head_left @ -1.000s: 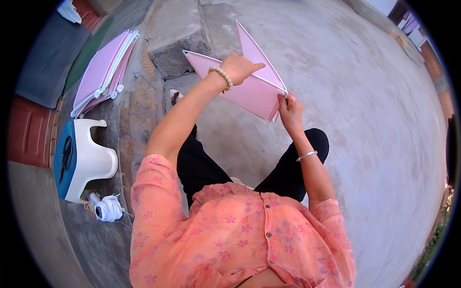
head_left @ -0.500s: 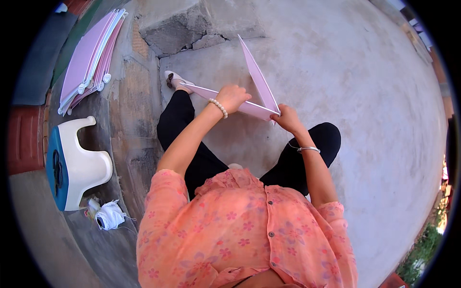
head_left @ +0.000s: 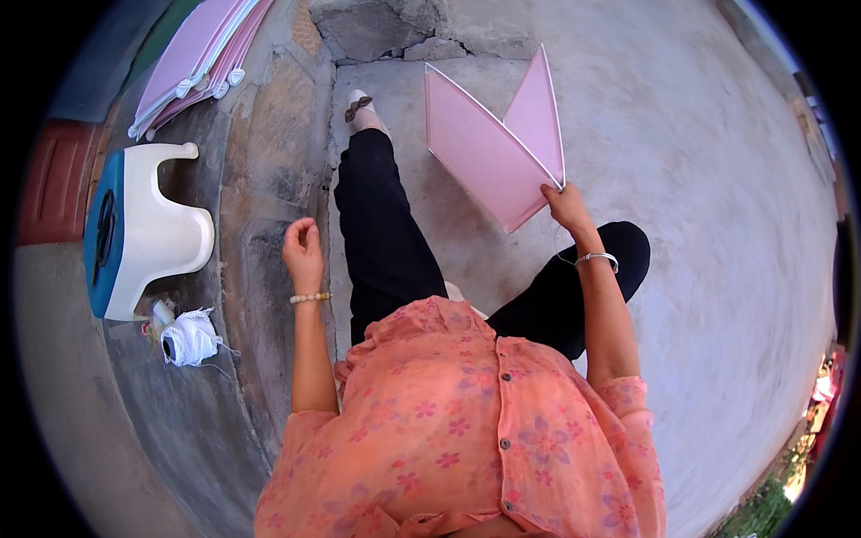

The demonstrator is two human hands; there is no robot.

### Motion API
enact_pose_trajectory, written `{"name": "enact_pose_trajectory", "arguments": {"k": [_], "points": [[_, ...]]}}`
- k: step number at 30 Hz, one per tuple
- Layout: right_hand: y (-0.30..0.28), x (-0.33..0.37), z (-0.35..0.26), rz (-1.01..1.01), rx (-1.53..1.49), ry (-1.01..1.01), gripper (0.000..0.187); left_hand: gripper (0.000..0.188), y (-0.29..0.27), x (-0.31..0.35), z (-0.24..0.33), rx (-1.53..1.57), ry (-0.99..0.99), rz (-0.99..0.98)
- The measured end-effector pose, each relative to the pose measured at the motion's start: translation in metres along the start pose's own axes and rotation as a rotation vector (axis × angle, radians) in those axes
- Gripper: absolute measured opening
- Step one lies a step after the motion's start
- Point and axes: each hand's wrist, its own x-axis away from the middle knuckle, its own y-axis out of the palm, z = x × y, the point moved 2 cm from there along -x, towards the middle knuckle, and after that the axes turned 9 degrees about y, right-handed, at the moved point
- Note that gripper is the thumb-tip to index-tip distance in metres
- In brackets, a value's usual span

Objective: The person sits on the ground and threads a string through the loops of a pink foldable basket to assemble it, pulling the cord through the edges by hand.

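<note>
My right hand (head_left: 569,211) grips two pink, white-edged panels at their shared lower right corner. The front panel (head_left: 489,148) slants across to the left with its face toward me. Behind it the second panel (head_left: 540,112) rises, so the two stand apart in a V. A thin thread (head_left: 560,247) loops down by my right wrist. Off to the left, well away from the panels, my left hand (head_left: 304,254) has its fingers curled in and its fingertips close together. Whether something fine is pinched there cannot be made out.
At the upper left lies a stack of pink panels (head_left: 193,54) with white knotted corners. A white stool (head_left: 166,220) with a blue top rests on its side on the stone step. Beside it is a spool of white string (head_left: 190,339). Broken stone (head_left: 372,27) edges the concrete floor ahead.
My left hand has let go of the panel and swung back to the left. In my right hand the panels have turned, showing more of their faces. My left leg has stretched forward.
</note>
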Motion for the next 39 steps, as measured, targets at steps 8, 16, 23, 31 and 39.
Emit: {"name": "enact_pose_trajectory", "arguments": {"k": [8,16,23,31,39], "points": [[0.011,-0.012,0.020,0.047,-0.054,0.034,0.038,0.027,0.047,0.132,-0.030,0.577,-0.844,-0.764],[0.015,-0.018,0.024,-0.031,-0.236,0.156,0.036,0.027,0.031,0.175,-0.073,0.550,-1.049,-0.653],[0.012,-0.022,0.026,-0.019,-0.217,0.169,0.035,0.027,0.019,0.174,-0.059,0.652,-0.926,-0.720],[0.007,-0.001,0.015,-0.029,-0.298,0.170,0.032,0.023,0.027,0.189,-0.102,0.686,-0.641,-0.856],[0.012,0.001,0.008,-0.042,-0.327,0.171,0.025,0.030,0.084,0.174,-0.106,0.657,-0.757,-0.805]]}}
